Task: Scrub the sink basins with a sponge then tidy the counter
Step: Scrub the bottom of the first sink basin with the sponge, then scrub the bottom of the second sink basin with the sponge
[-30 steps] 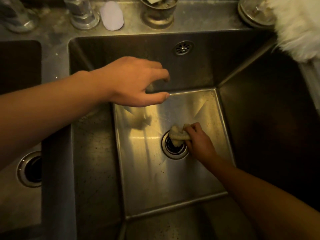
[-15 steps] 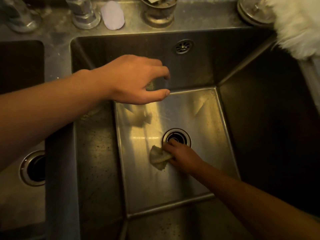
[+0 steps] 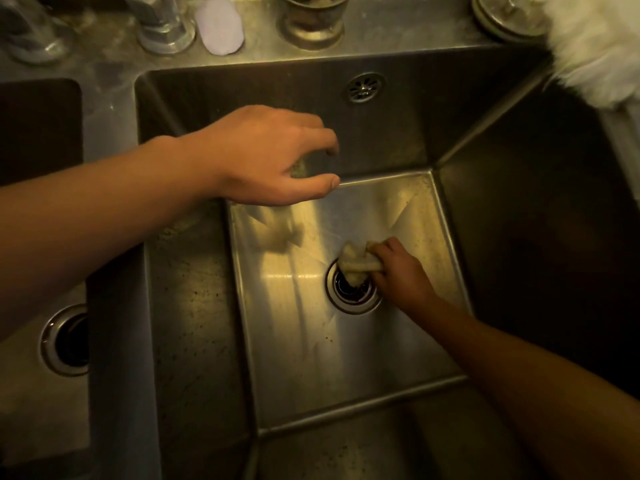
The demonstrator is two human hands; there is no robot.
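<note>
1. My right hand (image 3: 398,271) is gripping the crumpled pale yellow sponge (image 3: 356,266), pressing it over the round steel drain (image 3: 353,289) of the stainless basin (image 3: 311,341).
2. Risk: sponge edge is overhanging the drain opening and could snag or slip in.
3. My left hand (image 3: 266,157) is hovering slack-fingered, grasping nothing, bracing nothing.

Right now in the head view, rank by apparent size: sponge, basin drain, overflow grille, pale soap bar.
1. Basin drain
2. Pale soap bar and sponge: look similar; the right hand covers part of the sponge, so unranked.
3. Overflow grille, smallest.
</note>
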